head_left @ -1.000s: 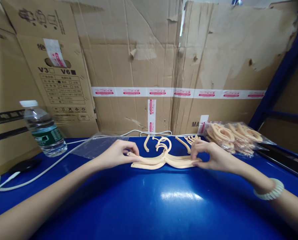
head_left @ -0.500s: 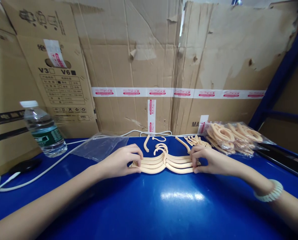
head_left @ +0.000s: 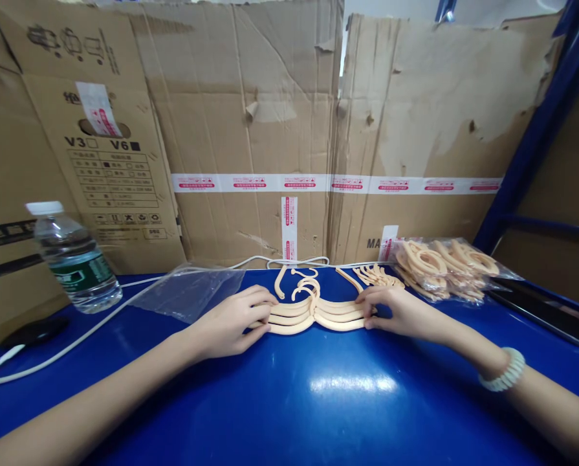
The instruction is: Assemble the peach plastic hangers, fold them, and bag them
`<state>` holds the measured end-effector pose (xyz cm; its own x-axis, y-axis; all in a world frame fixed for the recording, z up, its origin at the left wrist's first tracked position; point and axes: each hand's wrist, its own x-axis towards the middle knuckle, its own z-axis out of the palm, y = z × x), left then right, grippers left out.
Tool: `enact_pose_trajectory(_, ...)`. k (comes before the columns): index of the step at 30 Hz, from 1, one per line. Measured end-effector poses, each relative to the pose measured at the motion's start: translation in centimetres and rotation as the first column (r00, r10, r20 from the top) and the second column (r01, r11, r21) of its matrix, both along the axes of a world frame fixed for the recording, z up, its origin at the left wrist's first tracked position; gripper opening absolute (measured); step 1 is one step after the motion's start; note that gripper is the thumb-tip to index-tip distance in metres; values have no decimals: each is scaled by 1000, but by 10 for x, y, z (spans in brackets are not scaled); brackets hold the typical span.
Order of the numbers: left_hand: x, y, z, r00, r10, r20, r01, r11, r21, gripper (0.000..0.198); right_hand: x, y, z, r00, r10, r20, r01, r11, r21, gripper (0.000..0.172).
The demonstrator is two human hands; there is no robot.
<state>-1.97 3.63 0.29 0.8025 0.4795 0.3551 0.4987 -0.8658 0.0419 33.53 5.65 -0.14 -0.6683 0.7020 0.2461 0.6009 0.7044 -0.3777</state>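
Note:
Three or so beige clothes hangers lie nested on the blue table, their curved hooks bunched at the middle and pointing away from me. My left hand has its fingers and thumb closed around the left ends of the hangers. At the right ends, my right hand pinches them in the same way, with a pale green coil band on its wrist. The fingers hide the hanger tips. Just behind lie a loose hanger arm, a loose hook and another hanger arm, close to my right fingers.
Small beige hooks lie piled behind my right hand, beside bagged beige parts. A dark phone rests far right. Left are a clear plastic bag, a water bottle and a white cable. Cardboard walls the back.
The whole view has shifted slightly, so things appear a little further left. Both hands stay on the hanger ends, and the hangers keep their nested arrangement.

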Motion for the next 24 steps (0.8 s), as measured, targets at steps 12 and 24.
enact_pose_trajectory(12,-2,3,-16,991,101,87,-97,994,-59,10,2,6,-10,995,-99,-13,99,990,98,16)
enact_pose_trajectory(24,2,2,-26,980,83,180,-84,996,0,6,14,6,6,986,-161,35,157,982,103,33)
